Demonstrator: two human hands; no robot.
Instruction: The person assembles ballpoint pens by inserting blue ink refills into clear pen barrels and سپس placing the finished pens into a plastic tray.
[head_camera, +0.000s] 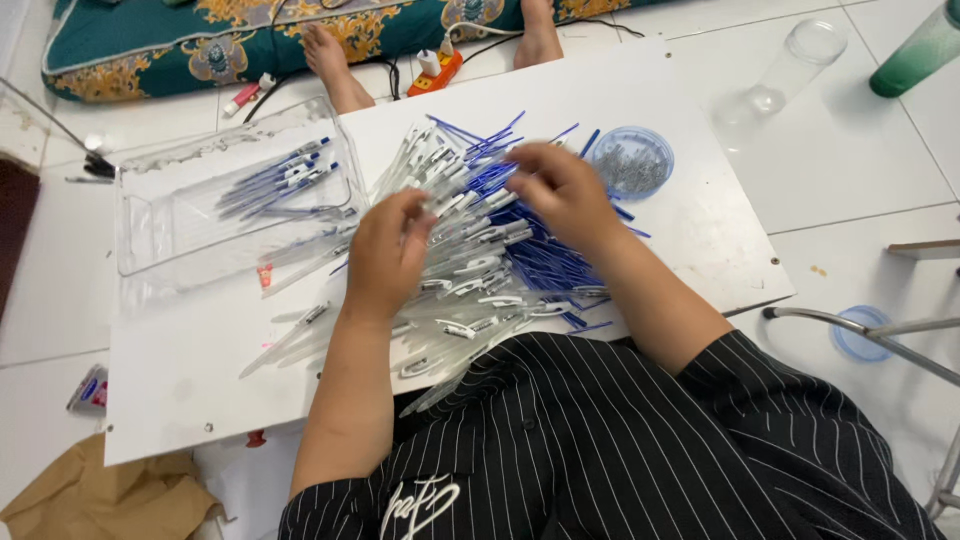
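- One flat white board (700, 215) carries the work; a heap of clear plastic pen barrels (470, 270) and thin blue ink refills (545, 255), too many to count, covers its middle and spills over its near edge.
- One clear rectangular plastic tray (190, 235) sits at the board's far left corner, holding a small bundle of assembled blue pens (285, 175), roughly ten.
- One round clear blue-tinted tub of small metal bits (632, 162) stands near the board's far right edge.
- A small red and white packet (90, 390) lies on the floor off the board's left edge.
- The left hand (385, 255) is curled, fingers pinching a clear barrel at the heap's left side.
- The right hand (560, 190) is half closed over the heap's far part, fingertips among the refills; whether it grips one I cannot tell.
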